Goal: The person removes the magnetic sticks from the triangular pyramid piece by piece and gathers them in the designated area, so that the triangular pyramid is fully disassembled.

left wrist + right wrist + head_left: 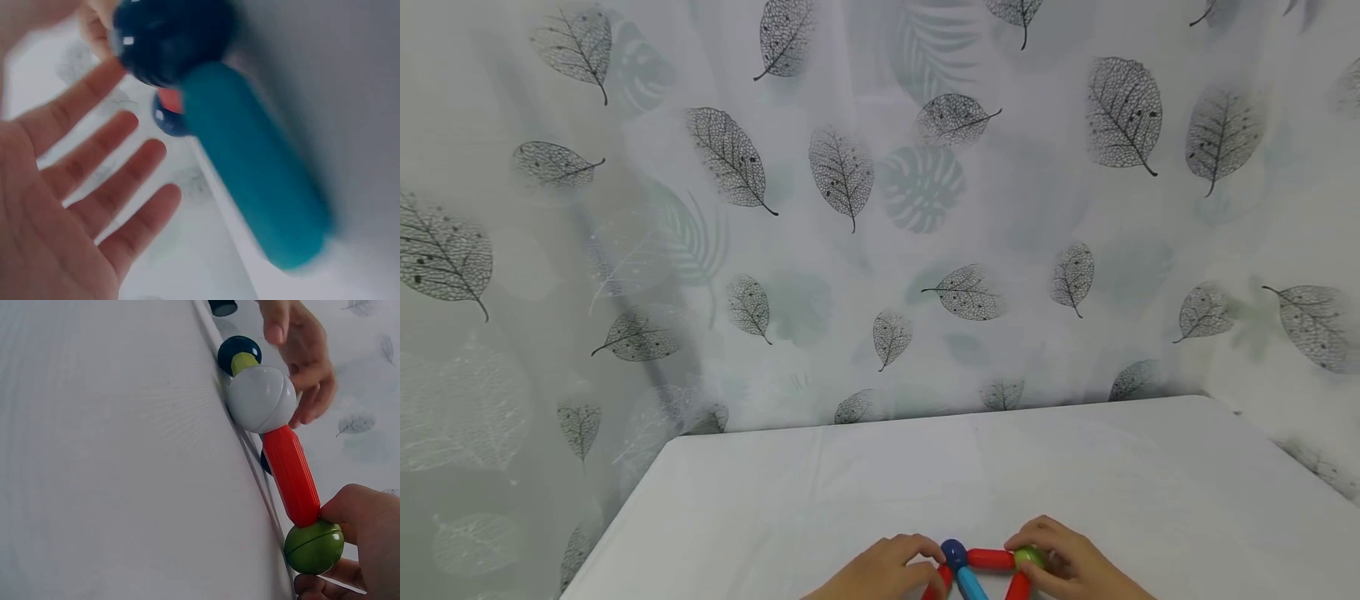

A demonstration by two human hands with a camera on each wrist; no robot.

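Note:
On the white table is a toy structure of rods and balls, like magnetic building pieces. A red rod (991, 559) joins a dark blue ball (953, 553) to a green ball (1027, 557). My right hand (1060, 560) pinches the green ball between thumb and fingers; the right wrist view shows this green ball (315, 547) at one end of a red rod (291, 475), with a white ball (261, 399) at the other. Beside the blue ball is my left hand (887, 571), its fingers spread in the left wrist view, the index fingertip right at a dark blue ball (175, 37) above a light blue rod (253, 162).
Another red rod (1018, 587) runs from the green ball towards the near edge of the head view, which cuts off the structure's near part. A leaf-patterned curtain (880, 208) hangs behind the white table (760, 500).

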